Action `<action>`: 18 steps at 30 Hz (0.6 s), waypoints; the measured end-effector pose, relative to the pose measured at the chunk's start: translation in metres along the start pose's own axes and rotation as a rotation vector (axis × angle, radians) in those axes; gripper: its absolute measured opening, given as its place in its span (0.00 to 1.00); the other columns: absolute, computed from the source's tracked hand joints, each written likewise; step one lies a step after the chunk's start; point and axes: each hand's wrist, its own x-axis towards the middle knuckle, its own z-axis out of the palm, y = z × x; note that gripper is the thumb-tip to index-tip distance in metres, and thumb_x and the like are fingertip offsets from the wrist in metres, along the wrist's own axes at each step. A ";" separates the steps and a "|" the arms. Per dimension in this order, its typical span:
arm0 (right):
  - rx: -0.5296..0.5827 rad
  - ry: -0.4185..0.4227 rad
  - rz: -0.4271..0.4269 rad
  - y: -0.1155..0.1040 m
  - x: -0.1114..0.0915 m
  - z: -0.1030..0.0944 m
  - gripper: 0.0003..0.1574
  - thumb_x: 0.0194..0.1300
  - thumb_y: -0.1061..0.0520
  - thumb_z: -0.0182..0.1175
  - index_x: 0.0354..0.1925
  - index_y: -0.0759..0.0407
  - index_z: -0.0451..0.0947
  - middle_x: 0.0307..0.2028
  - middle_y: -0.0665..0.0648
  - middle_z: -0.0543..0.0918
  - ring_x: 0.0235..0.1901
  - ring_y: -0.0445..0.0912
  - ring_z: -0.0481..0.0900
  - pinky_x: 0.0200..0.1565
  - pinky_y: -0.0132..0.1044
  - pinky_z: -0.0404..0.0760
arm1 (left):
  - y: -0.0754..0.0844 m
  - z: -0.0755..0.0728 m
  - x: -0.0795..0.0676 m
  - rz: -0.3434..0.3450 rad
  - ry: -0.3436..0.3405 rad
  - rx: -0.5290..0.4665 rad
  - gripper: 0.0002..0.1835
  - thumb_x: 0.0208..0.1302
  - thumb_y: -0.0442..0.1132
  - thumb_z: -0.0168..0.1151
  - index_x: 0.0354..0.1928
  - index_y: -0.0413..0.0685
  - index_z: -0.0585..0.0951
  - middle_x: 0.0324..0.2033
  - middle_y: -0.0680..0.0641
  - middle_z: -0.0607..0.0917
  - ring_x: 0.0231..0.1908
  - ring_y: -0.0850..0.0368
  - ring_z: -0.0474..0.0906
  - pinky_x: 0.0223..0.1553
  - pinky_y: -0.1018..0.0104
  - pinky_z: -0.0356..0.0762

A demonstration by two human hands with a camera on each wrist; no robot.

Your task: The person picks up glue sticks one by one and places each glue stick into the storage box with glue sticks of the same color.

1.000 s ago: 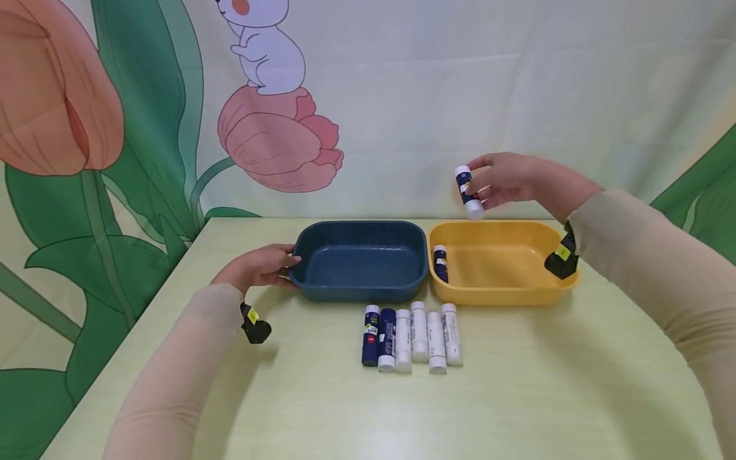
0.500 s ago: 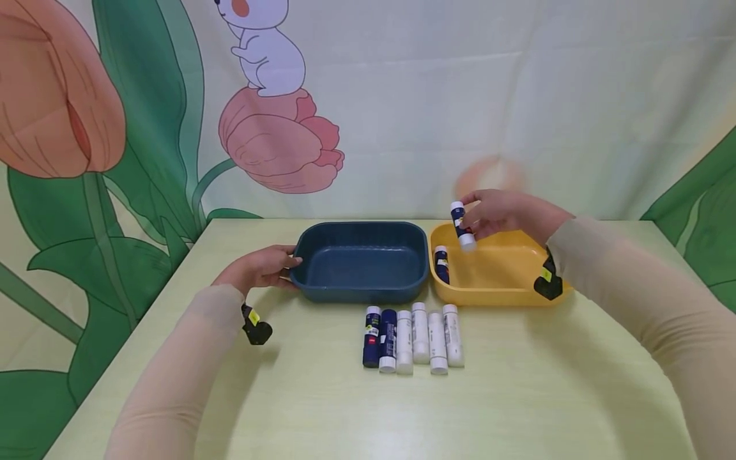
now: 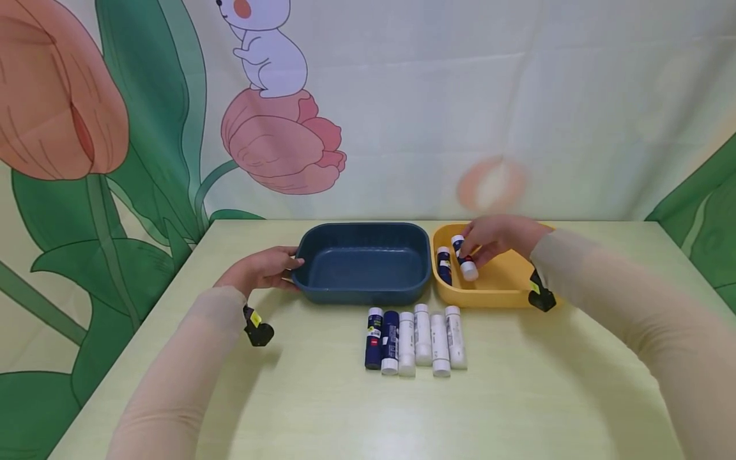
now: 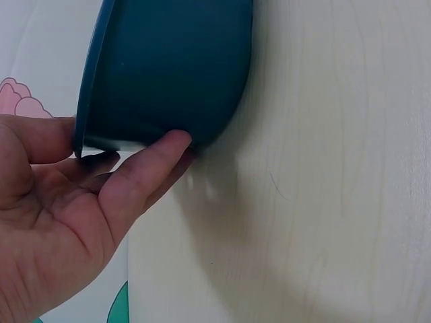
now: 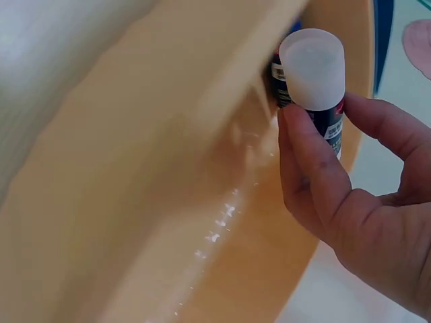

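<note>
My right hand (image 3: 499, 236) pinches a dark blue glue stick (image 3: 464, 258) with white ends, low inside the yellow tray (image 3: 489, 299). The right wrist view shows its translucent end cap (image 5: 314, 70) between thumb and fingers. A second dark blue glue stick (image 3: 444, 266) leans at the tray's left wall, beside the held one. At the left, my left hand (image 3: 261, 269) grips the left end of the dark blue tray (image 3: 362, 296). In the left wrist view, the thumb hooks over its rim and the fingers (image 4: 151, 165) press its outer wall (image 4: 168, 74). The blue tray holds nothing.
In front of the trays, a side-by-side row lies on the pale table (image 3: 322, 396): two dark blue glue sticks (image 3: 374, 338) at the left, several white ones (image 3: 407, 345) to the right. A printed curtain (image 3: 414, 128) hangs behind the table.
My right hand has come down from above the yellow tray, carrying the glue stick into it, close to the one inside. The left hand stays on the blue tray.
</note>
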 end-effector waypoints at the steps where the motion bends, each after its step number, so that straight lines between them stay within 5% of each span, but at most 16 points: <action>1: -0.007 -0.003 0.009 0.001 0.002 0.001 0.29 0.73 0.64 0.59 0.67 0.69 0.61 0.51 0.61 0.73 0.40 0.47 0.79 0.44 0.32 0.89 | 0.000 0.000 0.000 0.002 -0.001 0.003 0.32 0.84 0.36 0.35 0.82 0.41 0.41 0.77 0.30 0.57 0.62 0.43 0.72 0.72 0.44 0.71; 7: -0.066 -0.018 0.025 0.004 0.010 0.006 0.21 0.73 0.63 0.59 0.59 0.68 0.67 0.47 0.60 0.74 0.40 0.47 0.78 0.42 0.30 0.88 | 0.001 0.001 -0.001 -0.003 -0.004 0.006 0.32 0.84 0.36 0.36 0.82 0.40 0.40 0.77 0.29 0.56 0.62 0.43 0.72 0.71 0.44 0.71; 18: -0.197 0.002 0.009 0.006 0.020 0.013 0.21 0.72 0.60 0.61 0.59 0.71 0.73 0.38 0.57 0.80 0.33 0.43 0.79 0.42 0.30 0.88 | 0.001 0.000 0.001 -0.018 0.018 0.010 0.32 0.84 0.36 0.36 0.82 0.41 0.40 0.78 0.30 0.56 0.62 0.43 0.72 0.71 0.45 0.71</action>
